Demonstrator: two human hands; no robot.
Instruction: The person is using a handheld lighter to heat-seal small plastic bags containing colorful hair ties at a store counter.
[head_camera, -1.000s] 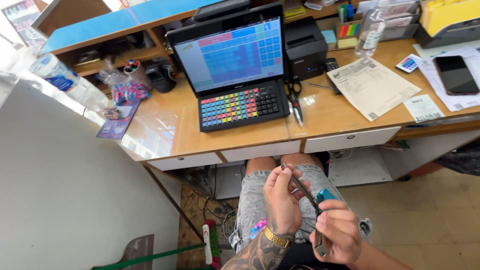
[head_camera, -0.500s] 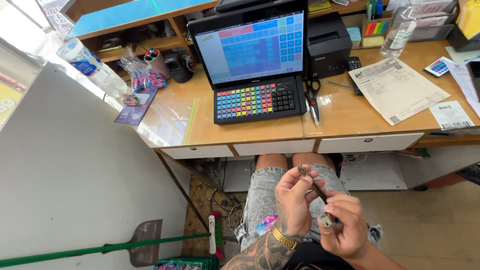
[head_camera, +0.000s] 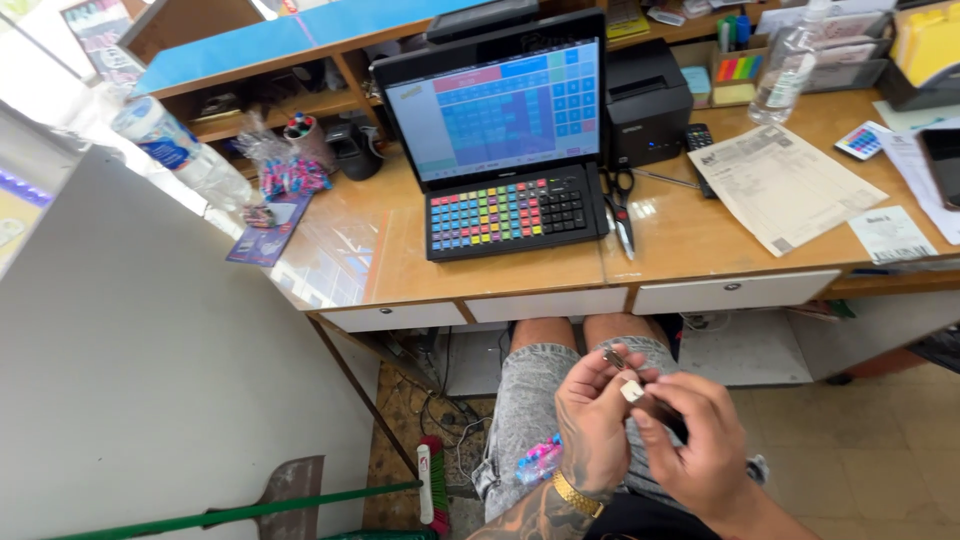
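- While we sit at the wooden desk (head_camera: 700, 245), we list first the containers on it: a small cup (head_camera: 300, 135) at the back left holds pens or markers, colours red and dark; a crinkled clear bag (head_camera: 283, 172) beside it holds pink and blue wrapped sweets; a desk organiser (head_camera: 735, 62) at the back right holds upright pens and a block of coloured tabs; a clear plastic bottle (head_camera: 787, 65) stands next to it, contents not discernible.
- Item in hand: a small slim object (head_camera: 622, 372), dark at its upper end with a pale square piece lower down. Its long axis runs diagonally, upper end pointing up-left toward the desk, lower end toward us. It sits over our lap, between both hands.
- Left hand (head_camera: 592, 425): fingers curled, pinching the upper part of the object; gold watch (head_camera: 577, 494) at the wrist.
- Right hand (head_camera: 700, 440): fingers closed about the lower end, thumb by the pale piece.
- Surface: a till terminal (head_camera: 505, 105) with a coloured keyboard (head_camera: 515, 212), a black receipt printer (head_camera: 648, 100), scissors (head_camera: 620, 210), a printed sheet (head_camera: 785, 185).
- Room: tiled floor (head_camera: 880, 450), a white counter wall (head_camera: 160, 370) on the left, a green-handled broom (head_camera: 300, 505) below.
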